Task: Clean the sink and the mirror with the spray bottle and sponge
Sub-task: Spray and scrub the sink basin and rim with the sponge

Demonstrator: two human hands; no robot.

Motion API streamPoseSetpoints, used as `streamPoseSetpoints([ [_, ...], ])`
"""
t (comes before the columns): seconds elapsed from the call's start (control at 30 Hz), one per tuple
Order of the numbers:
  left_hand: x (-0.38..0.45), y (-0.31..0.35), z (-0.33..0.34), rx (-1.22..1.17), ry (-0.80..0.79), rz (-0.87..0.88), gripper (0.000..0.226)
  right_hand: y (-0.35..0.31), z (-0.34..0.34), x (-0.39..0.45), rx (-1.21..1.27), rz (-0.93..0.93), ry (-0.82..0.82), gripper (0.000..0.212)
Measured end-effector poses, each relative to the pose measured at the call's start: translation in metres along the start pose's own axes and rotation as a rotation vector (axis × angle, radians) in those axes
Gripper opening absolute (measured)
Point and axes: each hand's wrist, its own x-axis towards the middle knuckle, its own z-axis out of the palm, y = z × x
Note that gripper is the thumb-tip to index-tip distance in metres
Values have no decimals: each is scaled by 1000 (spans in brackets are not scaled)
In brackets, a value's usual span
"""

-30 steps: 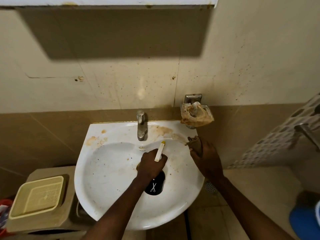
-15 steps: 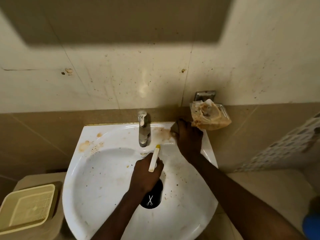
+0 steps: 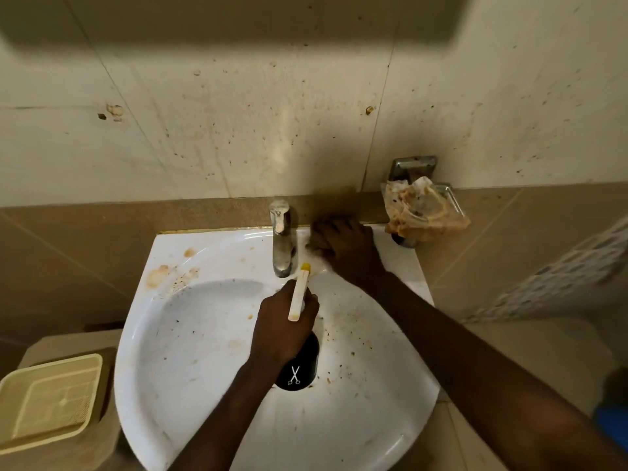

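Note:
A white sink with brown stains on its left ledge and dark specks in the bowl fills the middle. My left hand grips a black spray bottle with a cream, yellow-tipped nozzle, held over the bowl and pointing at the tap. My right hand presses a dark sponge on the back ledge just right of the metal tap. The sponge is mostly hidden under my fingers. The mirror is out of view; only its shadow falls on the wall.
A wall-mounted metal soap dish holds a crumpled stained plastic wrapper right of the sink. A cream plastic basket sits on a beige unit at lower left. A blue object is at the right edge.
My right hand with the sponge has moved from the sink's right rim up and left to the back ledge beside the tap. The view has tilted down and closer; the left hand keeps the bottle.

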Motion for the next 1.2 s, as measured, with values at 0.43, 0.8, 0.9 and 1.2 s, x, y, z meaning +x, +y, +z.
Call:
streamPoseSetpoints([
  [0.43,-3,-2,-14,44,-31,-12,12,-28,-1,20,161,38,-120,49],
  [0.8,-1,2,-12,20,-116,-61,18,52,-35,-39,102,-122,-218,58],
  [0.9,0,4,-6,33,-109,-75,18,27,-19,-15,100,122,-152,64],
  [1.2,-2,-4,-8,19,-71,-68,11,46,-23,-38,77,-105,-139,56],
])
